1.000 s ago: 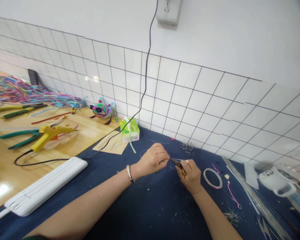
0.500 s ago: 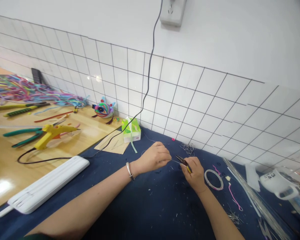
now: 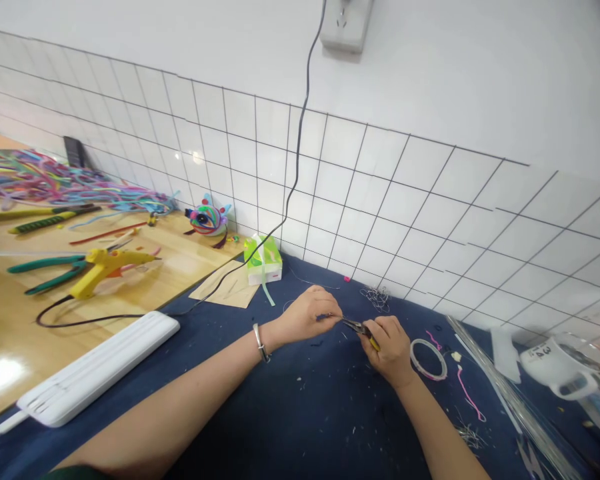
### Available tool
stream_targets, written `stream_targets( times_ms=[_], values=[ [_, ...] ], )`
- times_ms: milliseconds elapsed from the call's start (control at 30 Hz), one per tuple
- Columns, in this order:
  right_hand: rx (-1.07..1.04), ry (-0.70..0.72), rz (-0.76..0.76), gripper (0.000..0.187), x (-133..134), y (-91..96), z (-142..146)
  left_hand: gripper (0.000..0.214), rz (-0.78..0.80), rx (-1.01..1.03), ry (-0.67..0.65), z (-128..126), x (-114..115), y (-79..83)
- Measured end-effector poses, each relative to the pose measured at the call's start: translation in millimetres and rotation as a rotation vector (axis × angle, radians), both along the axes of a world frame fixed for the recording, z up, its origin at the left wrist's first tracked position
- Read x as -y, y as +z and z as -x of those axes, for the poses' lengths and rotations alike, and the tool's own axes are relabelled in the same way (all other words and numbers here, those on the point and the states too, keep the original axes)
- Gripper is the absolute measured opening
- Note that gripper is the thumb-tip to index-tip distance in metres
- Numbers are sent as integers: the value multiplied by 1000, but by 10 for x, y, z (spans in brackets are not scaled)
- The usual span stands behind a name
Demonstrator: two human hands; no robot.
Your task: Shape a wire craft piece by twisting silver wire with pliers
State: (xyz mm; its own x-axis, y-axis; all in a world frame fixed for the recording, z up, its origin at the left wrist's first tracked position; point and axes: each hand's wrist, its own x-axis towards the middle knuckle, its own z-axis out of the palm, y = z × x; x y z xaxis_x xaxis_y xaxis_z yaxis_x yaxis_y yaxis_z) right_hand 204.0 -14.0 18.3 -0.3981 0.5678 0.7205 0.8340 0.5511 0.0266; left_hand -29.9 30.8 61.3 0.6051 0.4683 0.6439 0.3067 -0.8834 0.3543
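Observation:
My left hand (image 3: 313,313), with a silver bangle at the wrist, is closed in a pinch on a thin wire whose loose length (image 3: 313,280) trails behind toward the tissue pack. My right hand (image 3: 387,347) is wrapped round small pliers (image 3: 356,326) with yellow-and-black handles. The plier jaws point left and meet the wire right at the left fingertips. Both hands hover over the dark blue cloth (image 3: 300,420). How tightly the jaws are closed is too small to tell.
A tape ring (image 3: 429,360), pink twisted strip (image 3: 470,395) and bundle of straight wires (image 3: 510,380) lie right, near a white mug (image 3: 557,367). Tangled wire (image 3: 377,298) sits behind. Leftward are a power strip (image 3: 100,367), yellow glue gun (image 3: 105,267), tissue pack (image 3: 263,260) and black cord (image 3: 296,173).
The pliers have turned from pointing up and left to lying nearly level, their tips now at the left fingertips. My left hand has barely moved.

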Motion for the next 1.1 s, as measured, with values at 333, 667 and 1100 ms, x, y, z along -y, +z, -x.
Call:
stream_targets(
  times_ms=[333,667,1100],
  values=[
    [-39,-19,16,18,-15,-16,12,16,261,43,45,-29,49,-27],
    [0,-69,43,20,-30,-131,45,15,433,100,32,-24,31,-83],
    [176,-151,19,25,-107,-234,11,12,771,193,22,-77,-114,-389]
  ],
)
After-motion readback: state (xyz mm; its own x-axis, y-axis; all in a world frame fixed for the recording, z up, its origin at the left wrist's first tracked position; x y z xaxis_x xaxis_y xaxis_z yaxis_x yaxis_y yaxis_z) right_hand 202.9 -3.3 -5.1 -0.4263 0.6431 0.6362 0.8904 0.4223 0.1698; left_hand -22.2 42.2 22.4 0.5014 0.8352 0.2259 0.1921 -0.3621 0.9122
